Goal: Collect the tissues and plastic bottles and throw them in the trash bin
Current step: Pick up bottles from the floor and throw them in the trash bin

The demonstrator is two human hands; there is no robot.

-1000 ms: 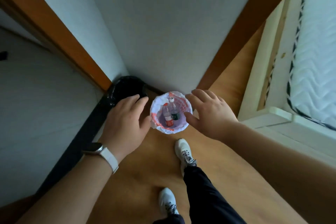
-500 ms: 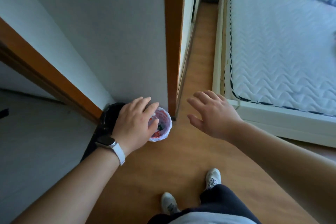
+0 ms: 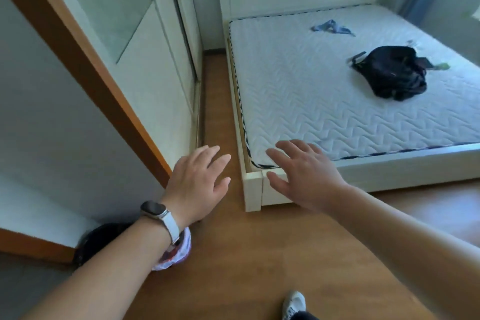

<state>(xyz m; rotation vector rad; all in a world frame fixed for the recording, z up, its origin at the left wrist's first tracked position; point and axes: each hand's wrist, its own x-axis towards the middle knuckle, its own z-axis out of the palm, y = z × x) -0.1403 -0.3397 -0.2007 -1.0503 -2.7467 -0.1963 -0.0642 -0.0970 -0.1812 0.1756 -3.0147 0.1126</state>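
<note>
No text, label, brand or number can be read; the watch (image 3: 153, 207) face is dark.

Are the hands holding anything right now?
No, nothing is held. The left hand and the right hand are both open with fingers spread, in the air above the floor. The trash bin sits under the left wrist, untouched.

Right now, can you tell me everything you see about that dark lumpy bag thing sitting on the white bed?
The black fabric bag looks soft and crumpled, slumped in a heap instead of standing up. It looks like a backpack, though blur hides details. A strap or handle sticks out at its upper left. It lies on the white quilted mattress, toward the far right side. A small green thing peeks out just past its right edge. Neither hand touches it.
</note>
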